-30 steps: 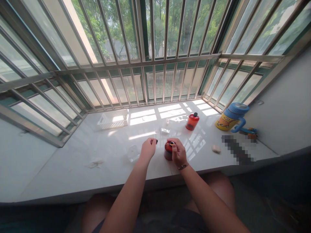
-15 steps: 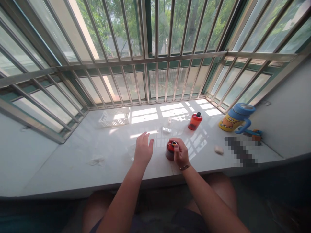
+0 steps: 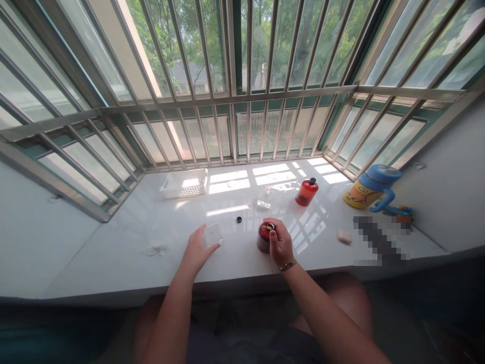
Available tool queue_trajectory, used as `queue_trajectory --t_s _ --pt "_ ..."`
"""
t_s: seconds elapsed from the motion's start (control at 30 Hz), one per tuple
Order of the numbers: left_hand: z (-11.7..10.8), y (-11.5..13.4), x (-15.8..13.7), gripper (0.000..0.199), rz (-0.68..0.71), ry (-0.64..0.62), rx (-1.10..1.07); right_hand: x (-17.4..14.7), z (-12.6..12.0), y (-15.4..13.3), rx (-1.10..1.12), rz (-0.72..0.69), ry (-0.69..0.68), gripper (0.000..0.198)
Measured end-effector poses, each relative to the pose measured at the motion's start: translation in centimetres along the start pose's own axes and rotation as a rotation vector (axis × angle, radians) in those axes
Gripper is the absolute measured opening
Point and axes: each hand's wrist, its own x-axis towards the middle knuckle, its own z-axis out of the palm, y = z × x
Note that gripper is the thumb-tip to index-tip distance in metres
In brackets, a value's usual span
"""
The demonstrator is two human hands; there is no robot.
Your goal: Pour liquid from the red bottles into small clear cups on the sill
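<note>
My right hand point(image 3: 281, 244) is wrapped round a red translucent bottle point(image 3: 263, 239), which stands uncapped with its round mouth facing up. To the left, my left hand point(image 3: 197, 249) has its thumb and fingers at opposite edges of a small clear container point(image 3: 213, 235). Whether that container is lifted off the surface, I cannot tell. A small black cap point(image 3: 239, 220) lies on the white ledge between and beyond my hands. Farther back on the right stands a second red bottle point(image 3: 306, 193) with its black cap on.
A white perforated basket point(image 3: 184, 184) sits at the back left by the barred window. A small clear packet point(image 3: 263, 204) lies mid-ledge. To the right are a beige lump point(image 3: 344, 236) and a blue-and-yellow mug point(image 3: 364, 191). Crumpled whitish material point(image 3: 156, 249) lies left.
My left hand has moved left and nearer, from beside the black cap to the clear container. The cap now shows on the ledge. My right hand still grips the red bottle.
</note>
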Motion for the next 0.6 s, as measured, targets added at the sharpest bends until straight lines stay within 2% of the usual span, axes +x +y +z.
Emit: queue_trajectory --t_s 0.13,0.23,0.37,0.5,0.6 --pt "-0.2 0.8 -0.3 0.069 -0.104 0.000 -0.098 -0.7 1.7 -0.7 0.032 -0.010 -0.080 0.044" --pt "-0.7 1.0 -1.0 0.070 -0.120 0.009 -0.182 -1.0 2.7 -1.4 0.051 -0.017 -0.132 0.043" --pt "-2.5 2.1 -2.4 0.071 -0.061 0.000 -0.234 -1.1 3.1 -1.8 0.062 0.014 -0.181 0.048" --pt "-5.2 4.5 -4.0 0.070 0.041 -0.061 -0.250 -1.2 2.9 -1.5 0.057 0.015 -0.196 0.054" --pt "-6.9 6.5 -5.1 0.072 0.077 -0.060 -0.247 -1.4 2.5 -1.9 0.024 0.001 -0.160 0.059"
